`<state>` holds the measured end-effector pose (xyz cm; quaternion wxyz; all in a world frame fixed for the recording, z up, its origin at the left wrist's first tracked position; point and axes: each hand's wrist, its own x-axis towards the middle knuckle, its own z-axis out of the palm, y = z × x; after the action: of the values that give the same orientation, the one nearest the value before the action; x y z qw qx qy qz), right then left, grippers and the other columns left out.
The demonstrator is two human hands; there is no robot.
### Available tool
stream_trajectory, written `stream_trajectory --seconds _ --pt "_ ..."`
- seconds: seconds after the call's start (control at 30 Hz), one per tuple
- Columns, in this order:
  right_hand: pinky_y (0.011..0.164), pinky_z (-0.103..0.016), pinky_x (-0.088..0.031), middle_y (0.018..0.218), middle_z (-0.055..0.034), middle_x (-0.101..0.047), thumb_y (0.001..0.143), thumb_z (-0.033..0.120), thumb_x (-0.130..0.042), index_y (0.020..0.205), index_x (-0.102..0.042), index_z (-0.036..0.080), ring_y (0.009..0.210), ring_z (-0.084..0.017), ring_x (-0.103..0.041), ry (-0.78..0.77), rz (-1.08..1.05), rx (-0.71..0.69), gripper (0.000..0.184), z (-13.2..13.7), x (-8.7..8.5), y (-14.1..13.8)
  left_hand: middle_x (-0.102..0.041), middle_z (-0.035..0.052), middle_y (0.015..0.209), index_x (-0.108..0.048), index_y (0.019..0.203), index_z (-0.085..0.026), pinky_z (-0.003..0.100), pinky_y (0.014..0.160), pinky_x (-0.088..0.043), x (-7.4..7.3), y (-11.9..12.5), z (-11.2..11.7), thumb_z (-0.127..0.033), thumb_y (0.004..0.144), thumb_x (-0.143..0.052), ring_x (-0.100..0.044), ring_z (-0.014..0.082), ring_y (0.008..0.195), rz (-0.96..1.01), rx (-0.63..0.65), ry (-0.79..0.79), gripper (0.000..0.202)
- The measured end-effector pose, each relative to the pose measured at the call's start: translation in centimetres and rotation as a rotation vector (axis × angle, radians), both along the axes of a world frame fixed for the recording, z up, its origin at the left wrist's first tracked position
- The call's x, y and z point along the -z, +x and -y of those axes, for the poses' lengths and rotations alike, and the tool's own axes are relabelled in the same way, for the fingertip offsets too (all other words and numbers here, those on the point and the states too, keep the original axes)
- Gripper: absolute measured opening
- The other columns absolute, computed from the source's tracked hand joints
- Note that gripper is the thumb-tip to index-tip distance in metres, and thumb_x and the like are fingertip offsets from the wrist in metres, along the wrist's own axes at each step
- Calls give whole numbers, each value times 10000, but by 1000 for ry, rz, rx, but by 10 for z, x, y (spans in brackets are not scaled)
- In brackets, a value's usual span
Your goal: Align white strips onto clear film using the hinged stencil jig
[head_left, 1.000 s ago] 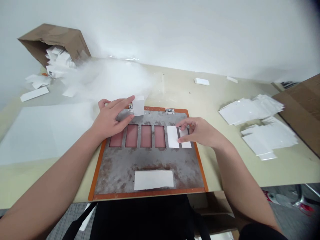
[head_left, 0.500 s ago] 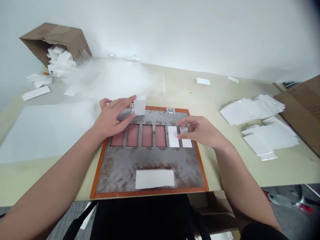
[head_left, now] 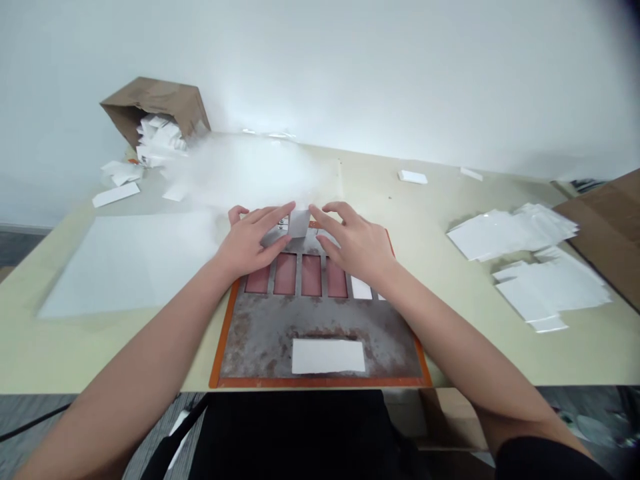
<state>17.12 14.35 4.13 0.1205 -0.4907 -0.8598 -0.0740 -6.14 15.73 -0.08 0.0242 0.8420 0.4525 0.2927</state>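
L hand point(head_left: 253, 243) pinches white card stack point(head_left: 299, 225), long axis approx. upright; R hand point(head_left: 357, 243), spread, just right, contact unclear.

Stained, matt metal-looking plate point(head_left: 310, 321)

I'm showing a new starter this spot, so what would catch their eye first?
Probably the orange-edged grey board at the table's front edge, with its row of pink slots. Beyond the slots, the left hand holds a small white block, the right hand close beside it. Next, perhaps, the brown box at back left, white pieces spilling from its mouth.
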Motion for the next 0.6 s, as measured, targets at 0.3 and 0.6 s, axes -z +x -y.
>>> stream_trajectory --seconds 0.3,0.6 --pt "631 -284 -425 1210 -71 -685 991 341 -411 1178 -675 245 858 -171 -648 -26 -246 -28 337 3 10 0 -687 81 1231 -445 1437 -274 415 897 -259 -3 1 1 -409 957 -459 -644 238 1076 1 8 -17 499" --pt "509 -247 -383 792 -4 -650 847 459 -643 929 -626 206 517 -75 -449 -589 -879 -11 266 8 -8 28 -680 76 1243 -436 1445 -276 413 902 -254 0 0 -1 -412 956 -464 -642 238 1071 0 12 -5 508"
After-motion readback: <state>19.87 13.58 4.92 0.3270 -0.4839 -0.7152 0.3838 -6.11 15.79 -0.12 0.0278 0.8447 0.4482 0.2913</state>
